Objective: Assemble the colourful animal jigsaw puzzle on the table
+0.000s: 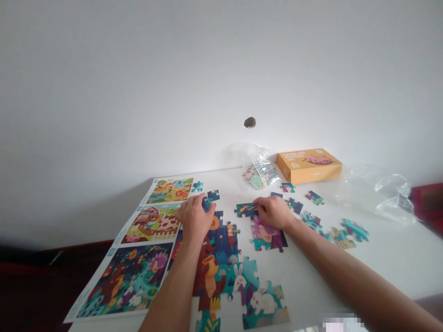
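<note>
Head view: I can't tell if the left hand (pixel 196 214) grips; right hand (pixel 276 212) pinches a piece (pixel 245 210); dragging low could split the peacock (pixel 266 234).

A plain white wall (pixel 138 83) rises in front of me, with a rough, roundish hole (pixel 249 122) just above the white tabletop (pixel 391 263) standing against it. The light is soft and pale; a grey shadow (pixel 126 210) spreads left of the table. Dark reddish-brown floor (pixel 44 272) shows below.
</note>
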Available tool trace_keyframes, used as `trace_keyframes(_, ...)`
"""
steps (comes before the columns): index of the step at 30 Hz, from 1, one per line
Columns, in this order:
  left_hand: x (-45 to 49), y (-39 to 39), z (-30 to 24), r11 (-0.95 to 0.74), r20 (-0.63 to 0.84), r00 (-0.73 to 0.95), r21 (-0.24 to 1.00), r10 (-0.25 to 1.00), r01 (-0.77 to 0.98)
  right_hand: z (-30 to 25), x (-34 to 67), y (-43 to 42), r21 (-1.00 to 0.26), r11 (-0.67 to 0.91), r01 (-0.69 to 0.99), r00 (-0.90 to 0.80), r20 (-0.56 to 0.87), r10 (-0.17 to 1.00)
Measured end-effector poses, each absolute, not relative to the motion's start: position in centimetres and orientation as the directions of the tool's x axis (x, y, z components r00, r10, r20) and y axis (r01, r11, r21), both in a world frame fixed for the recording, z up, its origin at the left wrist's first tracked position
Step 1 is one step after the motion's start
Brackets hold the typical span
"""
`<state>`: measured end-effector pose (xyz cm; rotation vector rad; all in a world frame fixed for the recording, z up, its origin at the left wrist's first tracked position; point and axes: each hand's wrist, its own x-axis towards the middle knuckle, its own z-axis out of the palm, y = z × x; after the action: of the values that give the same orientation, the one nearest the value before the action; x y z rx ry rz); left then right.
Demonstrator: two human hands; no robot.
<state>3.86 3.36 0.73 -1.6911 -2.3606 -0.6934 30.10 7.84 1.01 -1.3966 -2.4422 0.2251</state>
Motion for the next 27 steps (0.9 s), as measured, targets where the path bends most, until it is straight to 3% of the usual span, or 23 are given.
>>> trace_keyframes(7, 3.51, 3.19, 0.83, 0.282, 0.437, -0.392, 0.296, 0.809, 0.912, 1.15, 30.15, 7.82, -0.305, 0.512, 0.803, -0.472, 0.2, 0.859)
trace_keyframes(27, 3.95, 3.12, 1.02, 0.302, 0.364, -0.426, 0.351, 0.828, 0.886, 1.16, 30.14, 7.81, -0.282, 0.502, 0.818, -0.468, 0.184, 0.865)
